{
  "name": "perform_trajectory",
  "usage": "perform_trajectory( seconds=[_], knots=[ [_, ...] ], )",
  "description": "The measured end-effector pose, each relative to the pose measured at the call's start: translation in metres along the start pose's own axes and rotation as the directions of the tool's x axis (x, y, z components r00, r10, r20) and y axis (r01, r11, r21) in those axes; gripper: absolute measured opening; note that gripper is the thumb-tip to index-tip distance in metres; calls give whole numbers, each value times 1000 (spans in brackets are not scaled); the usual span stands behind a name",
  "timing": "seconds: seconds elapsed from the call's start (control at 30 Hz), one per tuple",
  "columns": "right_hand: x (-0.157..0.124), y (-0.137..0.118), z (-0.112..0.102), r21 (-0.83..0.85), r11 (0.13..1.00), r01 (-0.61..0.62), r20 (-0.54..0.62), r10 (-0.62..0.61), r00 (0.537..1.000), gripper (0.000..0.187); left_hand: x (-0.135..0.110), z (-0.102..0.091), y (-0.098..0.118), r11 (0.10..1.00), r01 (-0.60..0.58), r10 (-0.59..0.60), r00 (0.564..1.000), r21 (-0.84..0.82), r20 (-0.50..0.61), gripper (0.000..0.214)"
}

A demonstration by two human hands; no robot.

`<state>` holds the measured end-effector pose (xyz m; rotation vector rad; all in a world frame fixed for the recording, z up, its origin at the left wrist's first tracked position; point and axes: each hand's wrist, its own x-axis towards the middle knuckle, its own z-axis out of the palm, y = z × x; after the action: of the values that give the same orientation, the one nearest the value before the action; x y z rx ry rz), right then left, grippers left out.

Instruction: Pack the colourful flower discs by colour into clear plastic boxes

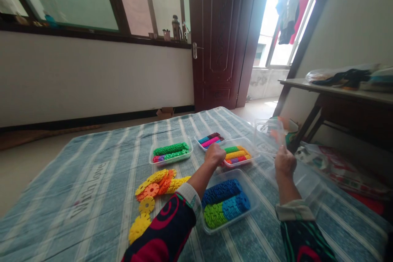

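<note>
My left hand point(215, 154) is closed at the left edge of a clear plastic container point(252, 156), which holds rows of green, yellow, orange and red notched discs point(236, 153). Raised at the right, my right hand point(285, 163) grips a clear plastic lid point(269, 137) by its lower right corner. Nearer me, another container point(227, 226) carries blue and green disc rows point(227, 202). Loose yellow and orange discs point(152, 189) lie on the cloth beside my left forearm, which partly covers them.
Two more containers stand farther back, one with green rows point(170, 149), one with pink and blue rows point(211, 140). Clear plastic pieces point(307, 184) lie by my right forearm. A striped blue cloth point(101, 172) covers the surface. A side table point(337, 90) stands at right.
</note>
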<state>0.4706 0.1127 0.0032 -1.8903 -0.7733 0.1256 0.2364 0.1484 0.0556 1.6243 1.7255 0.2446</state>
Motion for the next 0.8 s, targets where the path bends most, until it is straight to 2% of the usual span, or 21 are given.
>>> perform_trajectory(
  seconds=[0.13,0.3,0.37,0.47,0.53,0.6,0.67,0.7,0.73,0.8],
  knots=[
    [-1,0,1,48,998,-42,13,41,999,53,-21,-26,-2,998,-44,48,991,35,-121,28],
    [-11,-6,1,17,996,-87,65,85,994,58,-50,-61,-25,994,-88,104,944,66,-313,21],
    [-17,-9,0,-80,996,-34,89,41,995,57,-59,-71,-38,995,-91,103,924,49,-368,16],
    [-26,-14,-1,-222,957,189,150,-158,976,47,-69,-78,-59,996,-88,77,901,-5,-428,10],
    [-31,-18,0,-229,891,392,235,-341,910,41,-75,-81,-71,994,-93,56,888,-58,-457,7],
    [-35,-22,1,-169,803,572,381,-482,789,32,-80,-82,-82,987,-105,34,877,-121,-480,5],
    [-38,-24,3,-138,735,664,553,-499,667,25,-87,-83,-92,974,-126,16,867,-188,-498,10],
    [-39,-24,4,-152,723,674,614,-466,637,20,-91,-83,-96,965,-141,10,863,-222,-505,13],
    [-40,-24,5,-182,720,670,650,-423,631,16,-96,-83,-100,954,-158,7,860,-254,-510,15],
    [-42,-24,4,-255,722,643,661,-356,661,16,-105,-81,-107,929,-195,5,856,-314,-517,19]
  ],
)
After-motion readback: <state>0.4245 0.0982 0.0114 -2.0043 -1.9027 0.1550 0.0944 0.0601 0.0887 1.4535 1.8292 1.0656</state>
